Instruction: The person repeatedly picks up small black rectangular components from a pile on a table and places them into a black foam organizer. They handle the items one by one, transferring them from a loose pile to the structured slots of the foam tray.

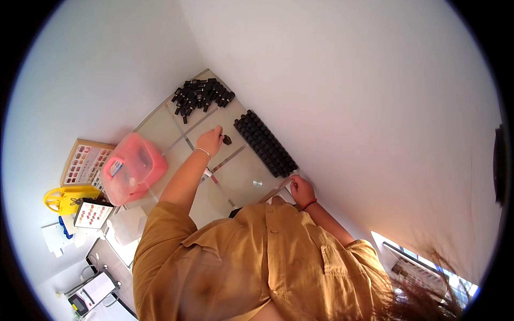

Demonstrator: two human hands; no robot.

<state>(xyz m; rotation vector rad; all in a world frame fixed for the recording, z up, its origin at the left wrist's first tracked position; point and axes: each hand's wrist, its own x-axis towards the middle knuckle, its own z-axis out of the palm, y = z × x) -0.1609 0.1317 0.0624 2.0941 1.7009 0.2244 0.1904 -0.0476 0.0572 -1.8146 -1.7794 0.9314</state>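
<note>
The left hand, near the middle of the frame, pinches a small dark piece over the table, just left of the packed black block. A light, steady pinch near the piece's end would probably suit best, keeping knuckles off the block. The left forearm slants up and right; the right hand is curled beside the block's lower end, its grip impossible to tell.
</note>
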